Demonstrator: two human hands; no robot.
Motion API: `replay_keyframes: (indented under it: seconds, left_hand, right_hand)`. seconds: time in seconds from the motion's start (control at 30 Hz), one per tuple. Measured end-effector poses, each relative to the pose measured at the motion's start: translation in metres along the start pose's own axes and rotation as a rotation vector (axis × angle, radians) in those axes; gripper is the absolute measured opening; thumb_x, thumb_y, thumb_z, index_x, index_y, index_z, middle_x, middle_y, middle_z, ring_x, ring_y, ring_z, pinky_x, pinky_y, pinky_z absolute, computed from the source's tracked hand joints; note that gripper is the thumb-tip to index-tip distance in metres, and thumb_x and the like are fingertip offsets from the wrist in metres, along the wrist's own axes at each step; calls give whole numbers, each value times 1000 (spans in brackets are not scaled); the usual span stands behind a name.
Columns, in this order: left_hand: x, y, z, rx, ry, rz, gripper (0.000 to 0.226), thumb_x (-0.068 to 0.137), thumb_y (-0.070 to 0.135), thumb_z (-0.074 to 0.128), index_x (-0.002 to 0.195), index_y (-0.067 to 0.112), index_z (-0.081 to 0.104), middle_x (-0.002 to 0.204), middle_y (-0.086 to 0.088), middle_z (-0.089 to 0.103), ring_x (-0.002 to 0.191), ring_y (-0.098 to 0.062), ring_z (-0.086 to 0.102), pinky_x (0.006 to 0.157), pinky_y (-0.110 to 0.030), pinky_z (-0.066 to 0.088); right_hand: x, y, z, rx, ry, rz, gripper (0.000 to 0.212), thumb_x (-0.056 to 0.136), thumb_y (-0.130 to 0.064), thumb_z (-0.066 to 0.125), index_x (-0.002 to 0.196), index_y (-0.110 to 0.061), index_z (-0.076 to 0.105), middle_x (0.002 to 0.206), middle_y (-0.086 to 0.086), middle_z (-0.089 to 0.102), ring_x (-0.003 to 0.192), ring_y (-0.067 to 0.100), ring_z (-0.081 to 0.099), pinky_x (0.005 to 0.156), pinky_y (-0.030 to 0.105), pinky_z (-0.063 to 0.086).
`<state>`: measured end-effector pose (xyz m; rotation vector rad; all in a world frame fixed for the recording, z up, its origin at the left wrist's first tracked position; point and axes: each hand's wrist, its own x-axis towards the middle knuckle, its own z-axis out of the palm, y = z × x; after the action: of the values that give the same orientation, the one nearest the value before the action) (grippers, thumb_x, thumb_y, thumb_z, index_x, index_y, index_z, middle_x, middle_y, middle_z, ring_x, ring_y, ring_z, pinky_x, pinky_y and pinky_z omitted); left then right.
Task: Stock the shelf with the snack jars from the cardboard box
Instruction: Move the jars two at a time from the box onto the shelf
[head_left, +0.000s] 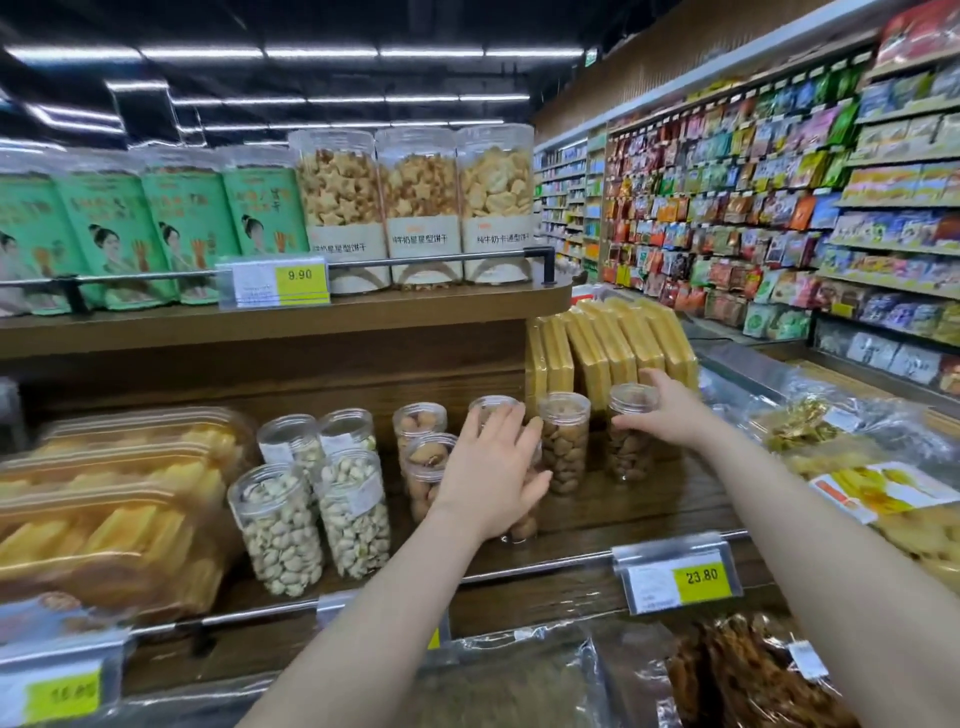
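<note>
On the wooden middle shelf (649, 509) stand clear snack jars of brown nuts. My left hand (491, 470) wraps around one nut jar (522, 525) at the front, mostly hiding it; another jar (491, 408) shows behind its fingers. My right hand (662, 408) grips the rightmost nut jar (628, 441) near its lid, the jar upright on the shelf. Between the two hands stands a free nut jar (564, 441). Two more nut jars (423, 457) stand to the left. The cardboard box is not in view.
Pistachio jars (283, 530) stand left of the nut jars, plastic trays of yellow snacks (104, 519) further left. Yellow packs (613, 348) lean behind the nut jars. Tall biscuit jars (421, 202) fill the top shelf. Bagged goods (857, 488) lie right; price tags (680, 577) line the rail.
</note>
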<state>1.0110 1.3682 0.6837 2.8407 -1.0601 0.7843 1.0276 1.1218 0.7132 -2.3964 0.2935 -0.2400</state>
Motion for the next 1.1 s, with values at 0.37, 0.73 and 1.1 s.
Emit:
replay_keyframes:
  seconds: [0.37, 0.73, 1.1]
  left_hand:
    - [-64, 42, -121, -281, 169, -46, 37, 93, 41, 44, 122, 17, 46, 104, -2, 63, 96, -23, 60, 75, -38, 50]
    - [-250, 81, -139, -626, 67, 209, 17, 88, 32, 55, 96, 17, 52, 83, 0, 65, 85, -25, 63, 66, -38, 47]
    - [-359, 216, -178, -815, -54, 676, 24, 87, 32, 53, 102, 14, 54, 78, 5, 58, 84, -26, 62, 69, -38, 50]
  right_hand:
    - [-164, -86, -42, -62, 217, -180, 34, 88, -25, 58, 119, -10, 57, 118, 9, 60, 106, 24, 55, 84, 29, 41]
    - [-436, -69, 33, 24, 403, -14, 10, 83, -16, 63, 92, -13, 65, 85, -1, 63, 81, 15, 57, 78, 28, 43]
    - [-701, -33, 36, 43, 423, 359, 22, 88, -19, 58, 110, -13, 61, 96, -1, 61, 86, 14, 57, 78, 25, 45]
